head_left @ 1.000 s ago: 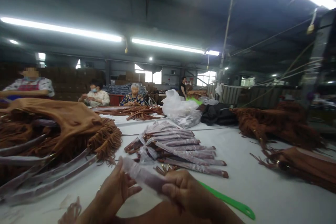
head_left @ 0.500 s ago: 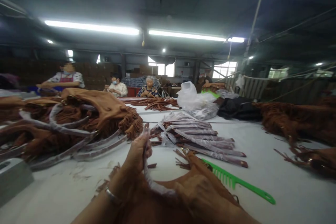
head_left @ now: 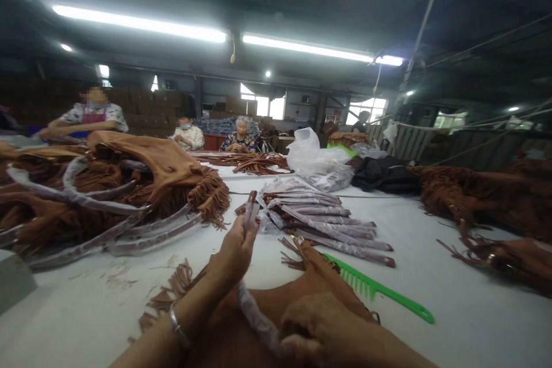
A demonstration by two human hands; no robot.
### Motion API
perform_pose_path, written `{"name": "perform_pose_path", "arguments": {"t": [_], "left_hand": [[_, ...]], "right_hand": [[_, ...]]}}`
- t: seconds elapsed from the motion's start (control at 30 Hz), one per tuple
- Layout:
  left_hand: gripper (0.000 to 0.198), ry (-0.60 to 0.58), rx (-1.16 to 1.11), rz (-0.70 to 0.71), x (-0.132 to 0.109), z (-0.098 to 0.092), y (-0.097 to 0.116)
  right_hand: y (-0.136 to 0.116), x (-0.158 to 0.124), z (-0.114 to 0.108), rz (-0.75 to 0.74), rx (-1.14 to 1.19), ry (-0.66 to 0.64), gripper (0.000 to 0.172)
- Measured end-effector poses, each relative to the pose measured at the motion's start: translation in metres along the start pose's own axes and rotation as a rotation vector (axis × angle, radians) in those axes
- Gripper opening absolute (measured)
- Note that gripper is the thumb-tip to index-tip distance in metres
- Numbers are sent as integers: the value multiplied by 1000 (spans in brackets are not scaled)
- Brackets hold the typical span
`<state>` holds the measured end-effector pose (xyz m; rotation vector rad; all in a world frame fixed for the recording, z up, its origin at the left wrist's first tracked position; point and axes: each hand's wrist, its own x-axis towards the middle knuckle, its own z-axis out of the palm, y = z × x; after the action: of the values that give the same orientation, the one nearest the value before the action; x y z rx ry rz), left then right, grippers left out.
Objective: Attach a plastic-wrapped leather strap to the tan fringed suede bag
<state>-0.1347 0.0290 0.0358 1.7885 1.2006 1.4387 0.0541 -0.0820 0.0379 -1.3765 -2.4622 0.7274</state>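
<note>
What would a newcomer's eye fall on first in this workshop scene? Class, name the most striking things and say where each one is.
A heap of fringed tan suede bags fills the left of the white table. In the foreground, the left hand and right hand hold a plastic-wrapped strap above a fringed suede bag. Just right of that bag, a bright green comb stands out, below a fanned stack of wrapped straps.

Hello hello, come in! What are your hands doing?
Left hand and right hand gripping plastic-wrapped strap. Fringed suede bag underneath. Green comb alongside, not blocking.
</note>
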Motion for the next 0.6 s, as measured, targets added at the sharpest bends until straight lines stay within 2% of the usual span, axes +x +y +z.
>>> {"name": "perform_pose_path", "arguments": {"t": [0.07, 0.13, 0.23, 0.3, 0.43, 0.53, 0.6], "left_hand": [[23, 4, 312, 44, -7, 1, 4], [21, -23, 551, 50, -13, 1, 7], [19, -40, 797, 88, -17, 2, 11], [17, -37, 913, 102, -19, 4, 14], [13, -50, 1015, 145, -24, 7, 16], [17, -52, 972, 177, -27, 8, 19], [20, -57, 908, 148, -29, 8, 23]], "right_hand": [[5, 9, -8, -13, 112, 121, 20], [9, 22, -21, 14, 303, 316, 29], [9, 40, -41, 46, 722, 533, 39], [3, 49, -50, 25, 889, 615, 41], [-13, 67, -51, -16, 942, 666, 38], [-21, 78, -38, 3, 947, 652, 27], [-23, 83, -29, 12, 958, 643, 21]]}}
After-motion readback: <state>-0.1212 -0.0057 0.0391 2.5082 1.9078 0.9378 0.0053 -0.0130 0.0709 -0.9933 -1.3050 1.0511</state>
